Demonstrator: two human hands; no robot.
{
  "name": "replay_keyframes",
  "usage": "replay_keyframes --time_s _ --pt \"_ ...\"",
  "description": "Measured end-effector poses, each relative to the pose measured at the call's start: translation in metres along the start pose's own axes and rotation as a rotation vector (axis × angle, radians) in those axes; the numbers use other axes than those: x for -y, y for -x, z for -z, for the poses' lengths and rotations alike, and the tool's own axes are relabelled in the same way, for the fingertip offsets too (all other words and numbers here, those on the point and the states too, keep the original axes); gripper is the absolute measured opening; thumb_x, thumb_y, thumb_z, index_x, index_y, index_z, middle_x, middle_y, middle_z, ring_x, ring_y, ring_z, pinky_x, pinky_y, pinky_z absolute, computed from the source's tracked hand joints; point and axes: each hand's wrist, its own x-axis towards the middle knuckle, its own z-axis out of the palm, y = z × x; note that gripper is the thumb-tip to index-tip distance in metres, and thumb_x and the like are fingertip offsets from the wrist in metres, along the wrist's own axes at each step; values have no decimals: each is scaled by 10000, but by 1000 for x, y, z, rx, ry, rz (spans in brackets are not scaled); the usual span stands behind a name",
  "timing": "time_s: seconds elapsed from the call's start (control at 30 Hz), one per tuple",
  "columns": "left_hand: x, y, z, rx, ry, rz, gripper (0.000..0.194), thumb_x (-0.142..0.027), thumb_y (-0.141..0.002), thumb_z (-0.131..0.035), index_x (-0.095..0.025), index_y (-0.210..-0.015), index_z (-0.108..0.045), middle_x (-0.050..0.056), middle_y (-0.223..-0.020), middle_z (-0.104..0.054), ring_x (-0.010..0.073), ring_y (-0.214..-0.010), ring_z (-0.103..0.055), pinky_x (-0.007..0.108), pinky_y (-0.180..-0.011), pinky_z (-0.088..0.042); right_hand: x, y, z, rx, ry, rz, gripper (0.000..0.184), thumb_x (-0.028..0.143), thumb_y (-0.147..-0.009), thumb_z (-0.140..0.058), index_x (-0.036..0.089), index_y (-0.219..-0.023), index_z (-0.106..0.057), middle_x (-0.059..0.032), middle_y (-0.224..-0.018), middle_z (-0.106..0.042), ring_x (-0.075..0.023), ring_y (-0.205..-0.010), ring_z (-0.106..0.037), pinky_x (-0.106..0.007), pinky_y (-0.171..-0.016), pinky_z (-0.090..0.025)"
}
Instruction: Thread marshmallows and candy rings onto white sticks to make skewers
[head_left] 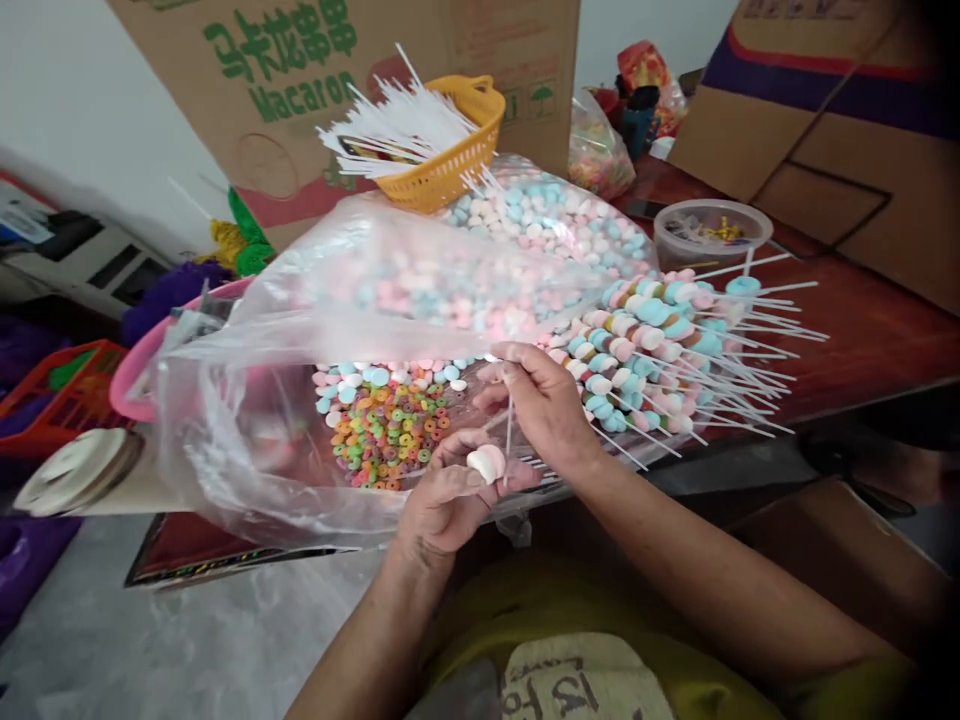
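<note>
Pinched in the fingers of my left hand [448,497] are pale marshmallows [486,463], pink and white. A thin white stick [510,432] hangs from the fingertips of my right hand [546,405], its lower end beside the marshmallows. Whether the stick touches them I cannot tell. Just left of my hands lie loose ring-shaped candies [386,435] in several colours, inside a large clear plastic bag [270,320]. Pink, blue and white marshmallows [540,215] fill the bag's far part. To the right, skewers of threaded marshmallows [652,345] are piled with sticks pointing right.
A yellow basket [450,150] of white sticks stands at the back before a cardboard box [300,120]. A round clear tub [712,235] sits behind the skewers. Another box [832,140] is at right. A pink basin [139,365] and an orange crate [64,395] are at left.
</note>
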Motion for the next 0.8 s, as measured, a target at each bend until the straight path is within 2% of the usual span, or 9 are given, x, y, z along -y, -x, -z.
replay_keyframes --time_s 0.07,0.13,0.23,0.3,0.4,0.47,0.57,0.67,0.8 --pt "-3 0 -2 -8 34 -11 263 -226 -516 -735 -210 -763 -646 -9 -625 -614 161 -625 -609 418 -726 -523 -8 3 7 6 219 65 345 304 -915 -318 149 -1179 -479 -74 -953 -636 -137 -739 -611 -275 -688 -485" --pt "-10 0 1 -51 35 -52 247 -210 -528 -725 -193 -762 -645 -5 -625 -612 147 -622 -600 378 -696 -533 -8 9 14 149 612 205 337 219 -888 -370 111 -1175 -509 -117 -943 -644 -200 -869 -587 -323 -759 -454" --pt "-19 0 6 -74 -16 -76 254 -198 -531 -728 -179 -769 -642 -4 -632 -624 137 -596 -597 351 -656 -541 4 18 24 354 1205 343 232 112 -801 -451 110 -937 -639 -146 -833 -636 -290 -914 -540 -400 -755 -417" --pt "-24 1 7 -115 -66 -103 268 -205 -529 -742 -172 -776 -641 -7 -648 -635 124 -548 -589 337 -617 -540 14 21 30 339 1419 396 188 101 -779 -472 131 -785 -657 -149 -823 -626 -310 -903 -530 -428 -741 -407" --pt "-30 0 7 -310 -179 -268 291 -188 -503 -780 -159 -763 -653 -10 -684 -654 113 -561 -595 281 -586 -525 17 26 40 298 1452 529 230 55 -737 -459 132 -810 -663 -145 -930 -623 -272 -899 -543 -381 -737 -425" --pt "-30 -2 7 -423 -253 -366 303 -176 -483 -797 -154 -755 -666 -4 -702 -671 118 -618 -608 260 -609 -514 12 32 44 342 1367 592 395 23 -702 -425 122 -1023 -633 -128 -984 -631 -216 -868 -575 -300 -686 -447" --pt "-25 -5 6 -493 -318 -426 315 -180 -481 -791 -155 -774 -679 3 -713 -687 123 -643 -614 254 -634 -502 1 44 39 425 1270 582 620 30 -717 -375 162 -1320 -433 -81 -955 -668 -163 -734 -621 -242 -577 -449" --pt "-19 -6 4 -529 -386 -455 316 -160 -485 -770 -152 -789 -684 10 -722 -694 127 -650 -619 247 -638 -499 -5 52 27 410 1281 518 616 46 -746 -365 217 -1335 -423 -55 -873 -689 -162 -610 -626 -247 -502 -429" --pt "-18 -5 4 -544 -448 -457 249 -172 -529 -744 -141 -766 -676 10 -712 -686 110 -652 -608 225 -641 -496 -8 53 18 346 1297 475 524 65 -755 -399 188 -1248 -526 -72 -814 -697 -174 -598 -631 -247 -485 -419"
